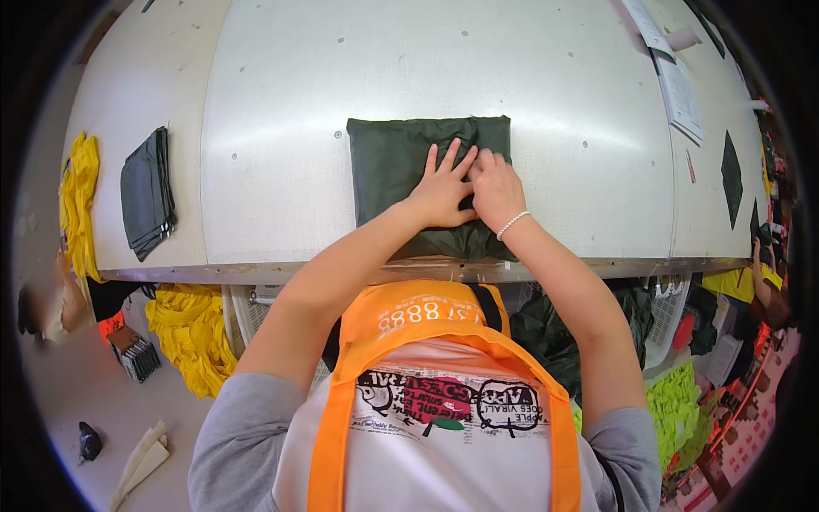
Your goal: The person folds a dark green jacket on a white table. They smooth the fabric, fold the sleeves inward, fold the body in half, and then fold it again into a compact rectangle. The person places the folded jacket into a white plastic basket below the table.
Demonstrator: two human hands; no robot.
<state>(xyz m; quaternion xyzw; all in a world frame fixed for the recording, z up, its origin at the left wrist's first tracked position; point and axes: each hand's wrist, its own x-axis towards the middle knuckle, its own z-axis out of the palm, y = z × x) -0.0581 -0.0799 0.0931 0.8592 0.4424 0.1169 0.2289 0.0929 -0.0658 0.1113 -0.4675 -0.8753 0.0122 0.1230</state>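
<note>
A dark green folded cloth (384, 162) lies in a rough square on the table, close to its near edge. On top of it rests my left hand (444, 192), fingers spread and pressing flat on the fabric. Beside it, my right hand (497, 188) is closed, its fingers curled down and pinching the cloth near its right side. The fingertips of the right hand are partly hidden. Both hands nearly meet over the middle right of the cloth, where the fabric is wrinkled.
The pale table (281, 102) spreads out ahead. To the left lie a dark folded stack (147, 192) and yellow fabric (79, 196). Paper sheets (678, 94) lie at the far right. Below the edge are baskets with yellow cloth (192, 328) and dark cloth (627, 311). Other people work at both sides.
</note>
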